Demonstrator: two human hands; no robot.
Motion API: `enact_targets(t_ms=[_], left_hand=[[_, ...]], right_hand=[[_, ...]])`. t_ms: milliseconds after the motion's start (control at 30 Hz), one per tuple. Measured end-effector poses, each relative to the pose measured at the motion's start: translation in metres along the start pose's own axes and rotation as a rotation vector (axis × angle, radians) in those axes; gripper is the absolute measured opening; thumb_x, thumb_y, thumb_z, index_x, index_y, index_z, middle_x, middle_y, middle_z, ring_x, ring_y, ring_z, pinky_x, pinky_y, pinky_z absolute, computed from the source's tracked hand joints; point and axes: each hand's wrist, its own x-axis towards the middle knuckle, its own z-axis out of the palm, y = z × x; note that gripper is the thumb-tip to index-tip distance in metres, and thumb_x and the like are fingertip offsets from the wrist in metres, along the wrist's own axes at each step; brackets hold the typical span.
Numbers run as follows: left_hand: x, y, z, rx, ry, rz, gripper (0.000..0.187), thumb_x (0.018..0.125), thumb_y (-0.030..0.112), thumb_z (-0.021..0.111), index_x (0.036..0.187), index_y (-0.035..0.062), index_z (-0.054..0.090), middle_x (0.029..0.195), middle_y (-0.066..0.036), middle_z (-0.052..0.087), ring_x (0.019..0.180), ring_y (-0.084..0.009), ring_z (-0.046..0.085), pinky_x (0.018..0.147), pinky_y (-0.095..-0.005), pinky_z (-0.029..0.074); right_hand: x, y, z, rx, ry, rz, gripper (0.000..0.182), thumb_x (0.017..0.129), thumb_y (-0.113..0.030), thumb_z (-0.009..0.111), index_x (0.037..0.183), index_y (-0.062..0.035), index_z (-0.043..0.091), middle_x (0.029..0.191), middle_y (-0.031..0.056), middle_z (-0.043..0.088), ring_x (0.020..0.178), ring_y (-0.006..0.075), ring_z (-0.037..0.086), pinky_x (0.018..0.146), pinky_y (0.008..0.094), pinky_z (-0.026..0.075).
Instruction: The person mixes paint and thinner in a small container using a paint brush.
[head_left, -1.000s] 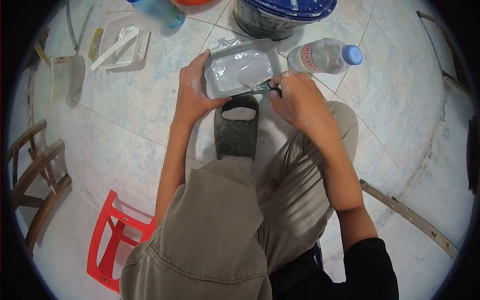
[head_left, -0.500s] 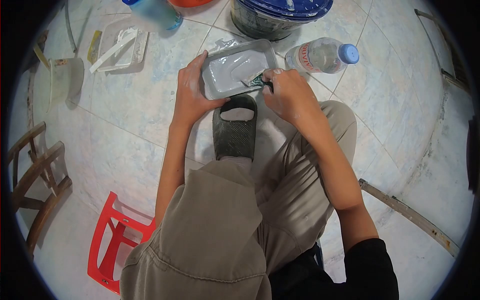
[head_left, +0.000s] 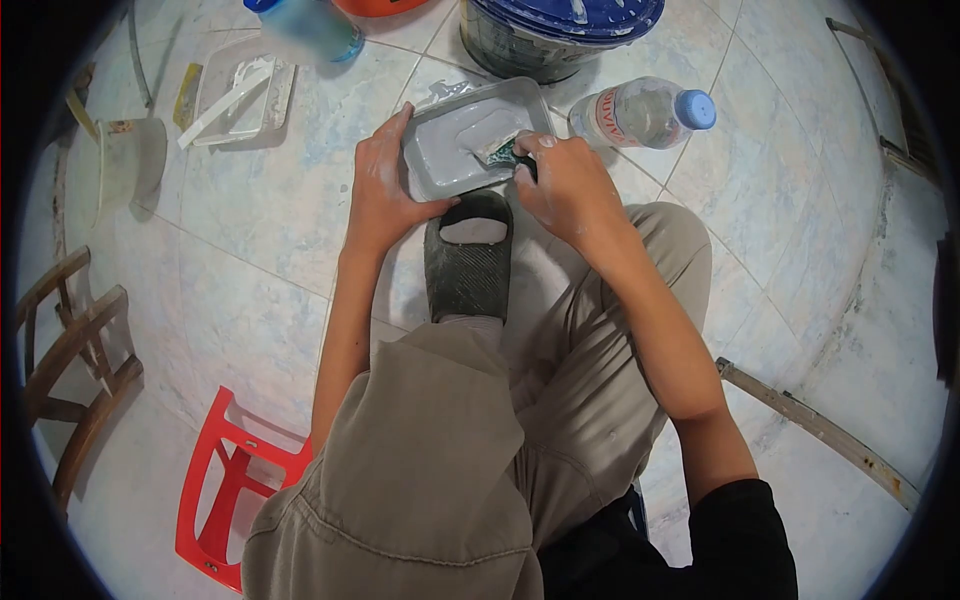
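Observation:
A rectangular plastic tray [head_left: 422, 178] of pale grey paste lies on the tiled floor in front of my sandal. My left hand [head_left: 383, 185] grips its left side, thumb along the near edge and fingers along the outer wall. In my right hand [head_left: 568, 185], fingers closed, is the dark handle of a small green brush-like tool [head_left: 497, 154], whose pale-coated head rests in the paste. Both hands carry white smears.
Beyond the tray stands a blue-lidded bucket [head_left: 535, 50]. A water bottle [head_left: 640, 112] lies to the right. Another tray [head_left: 285, 100] with a white strip, a blue bottle [head_left: 310, 30], a red chair [head_left: 215, 500] and wooden frames [head_left: 80, 350] are left.
My right hand has moved slightly left with the tool, whose head sits further into the tray. My left hand remains on the tray's side.

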Motion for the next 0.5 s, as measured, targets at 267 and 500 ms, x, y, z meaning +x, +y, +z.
enact_targets(t_ms=[267, 500], left_hand=[[0.001, 0.0, 0.001, -0.006, 0.012, 0.016, 0.124, 0.047, 0.027, 0.097, 0.156, 0.0054, 0.043, 0.149, -0.016, 0.055, 0.133, -0.0359, 0.05, 0.116, -0.0455, 0.039], [0.001, 0.0, 0.001, -0.001, 0.01, 0.007, 0.123, 0.047, 0.027, 0.097, 0.156, 0.0052, 0.044, 0.148, -0.017, 0.055, 0.133, -0.0368, 0.05, 0.116, -0.0459, 0.039]], right_hand=[[0.004, 0.005, 0.012, 0.061, 0.058, -0.082, 0.024, 0.089, -0.01, 0.057, 0.108, 0.0001, 0.068, 0.094, 0.0318, 0.07, 0.092, 0.0512, 0.068, 0.085, 0.0554, 0.055], [0.005, 0.009, 0.026, 0.073, 0.114, -0.116, 0.023, 0.092, -0.011, 0.058, 0.11, 0.0006, 0.066, 0.093, 0.0327, 0.069, 0.091, 0.0519, 0.067, 0.085, 0.0563, 0.054]])
